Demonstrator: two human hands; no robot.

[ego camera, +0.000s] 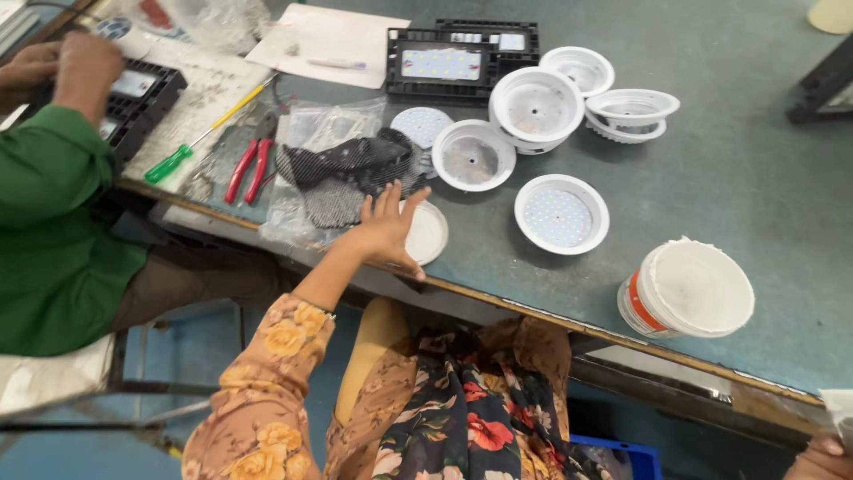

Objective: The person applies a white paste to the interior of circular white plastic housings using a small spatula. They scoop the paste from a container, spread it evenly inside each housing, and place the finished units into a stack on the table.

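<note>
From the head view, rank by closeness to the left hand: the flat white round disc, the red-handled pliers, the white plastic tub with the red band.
1. Flat white round disc: under the left hand, at the table edge.
2. Red-handled pliers: to its left.
3. White plastic tub with the red band: far right.

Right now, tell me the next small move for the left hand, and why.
Probably close the left hand on the white round disc at the table edge: the open hand already rests on the disc's left side, fingers spread, nothing gripped yet.
</note>
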